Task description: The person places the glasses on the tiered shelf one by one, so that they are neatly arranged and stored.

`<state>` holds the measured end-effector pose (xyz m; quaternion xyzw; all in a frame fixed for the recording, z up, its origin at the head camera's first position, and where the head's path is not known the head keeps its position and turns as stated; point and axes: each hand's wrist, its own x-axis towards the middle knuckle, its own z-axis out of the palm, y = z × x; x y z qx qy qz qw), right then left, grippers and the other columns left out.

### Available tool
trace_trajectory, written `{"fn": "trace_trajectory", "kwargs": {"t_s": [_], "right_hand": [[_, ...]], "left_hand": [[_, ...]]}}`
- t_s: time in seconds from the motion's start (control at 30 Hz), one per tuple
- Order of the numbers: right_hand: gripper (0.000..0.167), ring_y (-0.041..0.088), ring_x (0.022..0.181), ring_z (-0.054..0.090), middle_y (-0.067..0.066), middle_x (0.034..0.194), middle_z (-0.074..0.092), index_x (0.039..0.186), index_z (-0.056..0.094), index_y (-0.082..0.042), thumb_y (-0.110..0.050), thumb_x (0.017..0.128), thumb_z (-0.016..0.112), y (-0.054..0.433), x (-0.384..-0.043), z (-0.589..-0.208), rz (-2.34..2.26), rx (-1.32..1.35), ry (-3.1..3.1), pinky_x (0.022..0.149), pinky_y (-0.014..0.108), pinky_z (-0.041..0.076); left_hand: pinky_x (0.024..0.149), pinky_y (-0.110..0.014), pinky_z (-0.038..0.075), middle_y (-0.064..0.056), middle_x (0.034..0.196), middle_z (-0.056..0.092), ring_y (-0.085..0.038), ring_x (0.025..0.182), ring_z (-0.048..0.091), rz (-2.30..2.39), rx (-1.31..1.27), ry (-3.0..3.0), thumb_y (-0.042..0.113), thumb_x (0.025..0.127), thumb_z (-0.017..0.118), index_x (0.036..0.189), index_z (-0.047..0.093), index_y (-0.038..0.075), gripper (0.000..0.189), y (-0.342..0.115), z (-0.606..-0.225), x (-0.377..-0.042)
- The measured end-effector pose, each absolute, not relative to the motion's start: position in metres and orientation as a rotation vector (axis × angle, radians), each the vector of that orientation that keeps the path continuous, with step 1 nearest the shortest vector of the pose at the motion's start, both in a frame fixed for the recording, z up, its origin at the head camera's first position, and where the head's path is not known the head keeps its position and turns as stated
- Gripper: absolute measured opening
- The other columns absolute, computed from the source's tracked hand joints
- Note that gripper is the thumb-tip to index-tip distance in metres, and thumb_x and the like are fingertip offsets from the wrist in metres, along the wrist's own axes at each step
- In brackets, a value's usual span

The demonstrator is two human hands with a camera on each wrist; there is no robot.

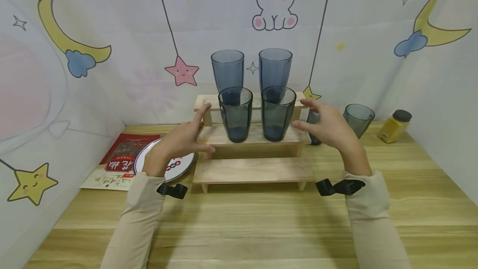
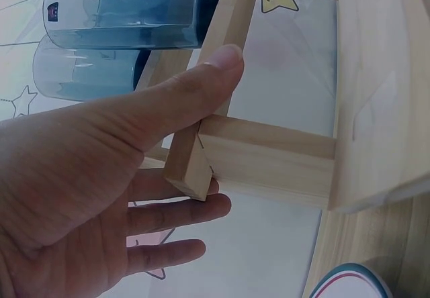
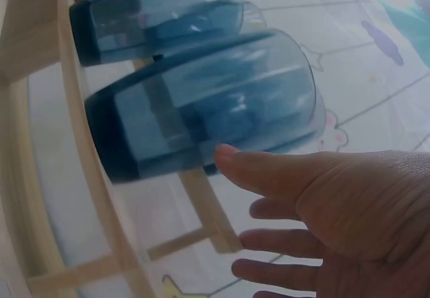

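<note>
A tiered wooden rack (image 1: 254, 170) stands on the table. On its middle step are two dark tinted glasses, a left one (image 1: 236, 117) and a right one (image 1: 277, 115); two bluish glasses, one on the left (image 1: 228, 69) and one on the right (image 1: 275, 67), stand on the top step behind. My left hand (image 1: 181, 138) is at the rack's left end, thumb against the step's edge (image 2: 188, 167) and fingers stretched out behind it. At the right end, my right hand (image 1: 323, 121) is held with fingers spread, its thumb tip overlapping the nearer glass (image 3: 215, 103) in the right wrist view.
To the right stand a tumbler (image 1: 358, 117), a small glass (image 1: 315, 136) partly behind my right hand, and a yellow jar (image 1: 396, 127) with a black lid. A white plate (image 1: 183, 169) and a red packet (image 1: 125, 152) lie at left. A printed curtain (image 1: 142, 32) hangs behind.
</note>
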<state>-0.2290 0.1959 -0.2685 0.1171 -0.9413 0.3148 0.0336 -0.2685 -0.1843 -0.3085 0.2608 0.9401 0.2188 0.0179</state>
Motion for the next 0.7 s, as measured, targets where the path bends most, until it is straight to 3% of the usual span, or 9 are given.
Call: {"fn": "trace_trajectory", "kwargs": {"t_s": [0.47,0.7], "right_hand": [[0.056,0.049,0.134,0.041,0.03,0.148,0.043,0.15,0.042,-0.005,-0.034,0.104,0.055,0.245,-0.249,-0.296,0.913,0.275,-2.795,0.099,0.067,0.036],[0.058,0.052,0.143,0.021,0.031,0.157,0.026,0.149,0.042,0.0,-0.029,0.102,0.059,0.256,-0.258,-0.312,0.91,0.273,-2.756,0.109,0.069,0.02]], "left_hand": [[0.09,-0.055,0.047,-0.033,0.138,0.052,-0.048,0.119,0.057,0.693,0.82,2.916,0.043,0.079,0.084,0.161,-0.003,0.025,0.121,-0.185,-0.31,-0.268],[0.094,-0.057,0.046,-0.033,0.139,0.051,-0.049,0.122,0.055,0.698,0.823,2.908,0.043,0.079,0.084,0.161,-0.004,0.025,0.121,-0.184,-0.308,-0.268]]}}
